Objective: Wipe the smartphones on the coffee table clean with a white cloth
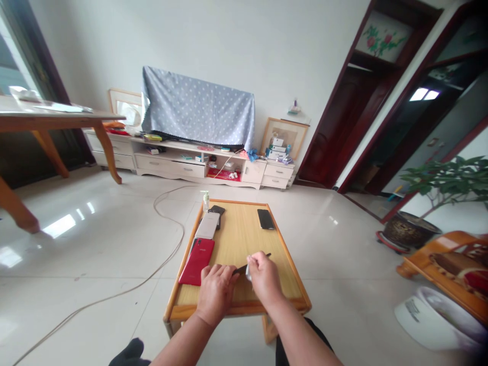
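Head view: your left hand (216, 295) and right hand (265, 277) sit over the near edge of the wooden surface (244, 239), with a slim black object (263, 256) running between them. Your left fingers look curled closed around its near end, and your right fingers are pinched on a white tissue (248, 273) pressed against it; how firmly either hand grips is hidden. Along the surface's left edge lie a red phone (196, 261), a white phone (207, 225) and a dark phone (217, 209), with a pump bottle (206, 201) at the far left corner; a black phone (266, 219) lies near the far edge. The risk, as I judge it: a slip on that thin object could drop it over the near edge onto the tile floor (95, 264), and a sideways jerk of your left hand could catch the red phone just beside it.
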### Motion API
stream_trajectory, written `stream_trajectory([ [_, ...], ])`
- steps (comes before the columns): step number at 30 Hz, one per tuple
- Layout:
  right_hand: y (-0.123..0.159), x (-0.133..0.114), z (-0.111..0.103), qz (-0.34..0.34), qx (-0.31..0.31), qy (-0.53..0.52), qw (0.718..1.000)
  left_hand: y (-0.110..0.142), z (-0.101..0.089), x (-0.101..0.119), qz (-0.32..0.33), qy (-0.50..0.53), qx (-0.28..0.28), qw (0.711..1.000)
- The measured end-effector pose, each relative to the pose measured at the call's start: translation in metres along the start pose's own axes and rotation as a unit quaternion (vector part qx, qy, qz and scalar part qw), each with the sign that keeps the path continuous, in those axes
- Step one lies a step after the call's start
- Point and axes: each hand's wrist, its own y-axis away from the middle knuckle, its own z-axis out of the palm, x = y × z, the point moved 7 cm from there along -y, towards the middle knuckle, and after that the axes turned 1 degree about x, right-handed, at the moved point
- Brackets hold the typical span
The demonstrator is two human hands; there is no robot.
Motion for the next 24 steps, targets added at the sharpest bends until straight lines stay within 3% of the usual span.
stream_trajectory([
  [3, -0.027, 0.033, -0.029, 0.055, 0.035, 0.008, 0.998, 0.0, 0.0, -0.001, -0.001, 0.009, 0.004, 1.0],
  [6, -0.038, 0.041, -0.038, 0.06, 0.036, 0.02, 0.997, 0.0, 0.001, -0.002, -0.003, 0.015, 0.005, 1.0],
  [9, -0.022, 0.02, -0.02, 0.039, 0.019, 0.034, 0.998, -0.001, 0.001, -0.002, 0.0, 0.018, 0.006, 1.0],
  [12, 0.005, -0.017, 0.013, -0.039, -0.033, 0.037, 0.998, -0.001, 0.0, -0.001, 0.003, 0.011, 0.013, 1.0],
  [14, 0.014, -0.027, 0.024, -0.053, -0.048, 0.022, 0.997, 0.0, 0.0, -0.001, 0.001, 0.006, 0.015, 1.0],
  [16, 0.009, -0.02, 0.021, -0.04, -0.045, 0.022, 0.998, 0.0, 0.0, -0.002, -0.001, 0.007, 0.015, 1.0],
  [21, -0.032, 0.032, -0.022, 0.056, 0.011, 0.071, 0.996, -0.001, -0.001, -0.001, 0.003, 0.02, 0.017, 1.0],
  [24, -0.034, 0.029, -0.022, 0.05, 0.007, 0.085, 0.995, -0.001, 0.0, -0.002, -0.001, 0.025, 0.015, 1.0],
])
